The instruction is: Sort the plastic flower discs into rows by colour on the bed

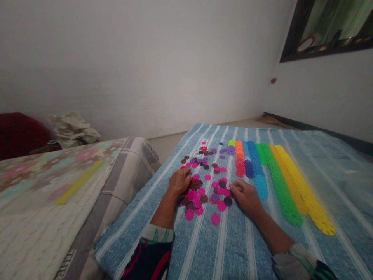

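Loose flower-shaped plastic discs, such as a pink disc (215, 219), a black disc (228, 201) and a purple disc (215, 197), lie scattered on the striped blue cloth (186, 252). At the left edge of this scatter is my left hand (179, 182), its fingers bent and close together over the discs. My right hand (244, 194) is at the scatter's right side, thumb and fingertips pinched beside the pink discs. Whatever either hand holds is too small or hidden to make out.
Overlapping disc rows lie to the right: a yellow row (303, 188), a green row (281, 184), a blue row (256, 163) and a shorter orange-and-red row (239, 157). A patterned bed (84, 210) stands at left, with a yellow strip (80, 182) on it.
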Demonstrator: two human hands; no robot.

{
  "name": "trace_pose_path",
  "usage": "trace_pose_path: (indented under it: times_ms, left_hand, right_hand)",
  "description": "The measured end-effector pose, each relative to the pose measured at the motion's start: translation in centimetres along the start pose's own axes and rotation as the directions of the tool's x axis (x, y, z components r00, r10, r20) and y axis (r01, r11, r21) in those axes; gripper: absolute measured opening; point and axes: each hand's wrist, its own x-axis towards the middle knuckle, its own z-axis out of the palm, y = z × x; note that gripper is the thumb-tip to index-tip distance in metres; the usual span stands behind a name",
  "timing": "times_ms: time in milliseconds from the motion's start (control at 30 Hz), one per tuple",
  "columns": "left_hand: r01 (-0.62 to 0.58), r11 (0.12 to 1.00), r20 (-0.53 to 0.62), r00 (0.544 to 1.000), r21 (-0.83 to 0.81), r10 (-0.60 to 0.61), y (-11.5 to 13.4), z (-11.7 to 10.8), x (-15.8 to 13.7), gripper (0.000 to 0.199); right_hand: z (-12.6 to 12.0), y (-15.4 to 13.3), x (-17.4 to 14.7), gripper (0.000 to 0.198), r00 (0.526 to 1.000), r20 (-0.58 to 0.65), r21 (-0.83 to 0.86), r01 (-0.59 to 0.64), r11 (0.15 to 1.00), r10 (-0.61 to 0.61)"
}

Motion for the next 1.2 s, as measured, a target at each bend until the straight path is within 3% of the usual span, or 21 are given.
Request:
trace_pose_path:
  times_ms: [167,300,467,600,767,900,1067,1200]
  left_hand:
    - [-0.008,1.000,-0.002,1.000,-0.011,0.008,0.0,0.2,0.0,0.029]
    - [0.058,0.996,-0.121,0.991,-0.065,-0.065,-0.5,-0.3,0.1,0.026]
    - [0.199,0.964,-0.320,0.915,-0.173,-0.247,-2.2,-1.1,0.4,0.027]
    - [0.216,0.950,-0.341,0.896,-0.225,-0.285,-2.8,-1.4,0.5,0.024]
    - [0.190,0.943,-0.303,0.914,-0.273,-0.271,-2.7,-1.4,0.4,0.024]
    - [0.098,0.960,-0.146,0.979,-0.261,-0.140,-2.2,-1.2,0.2,0.021]
    - [-0.116,0.993,-0.008,0.993,-0.024,0.116,-1.0,-0.9,0.1,0.016]
    - [-0.158,0.976,0.116,0.983,0.151,0.142,0.2,-1.1,-0.2,0.016]
  right_hand:
    - [0.0,0.0,0.0,0.027,1.000,0.004,-0.013,0.004,1.000,-0.004]
    - [0.0,0.1,0.0,0.025,1.000,-0.006,-0.020,0.009,1.000,-0.010]
    - [0.1,0.3,-0.1,0.027,1.000,0.012,-0.020,0.003,1.000,-0.002]
    - [0.0,0.4,-0.1,0.028,1.000,0.023,-0.009,-0.020,1.000,0.020]
    - [0.0,0.4,-0.1,0.029,0.999,0.028,0.002,-0.031,1.000,0.031]
    - [-0.1,0.3,-0.1,0.029,0.999,0.036,-0.007,-0.031,0.999,0.031]
    - [-0.1,0.2,-0.1,0.029,0.998,0.048,0.008,-0.040,0.999,0.040]
    - [-0.1,0.3,-0.1,0.030,0.998,0.050,-0.003,-0.047,0.999,0.047]
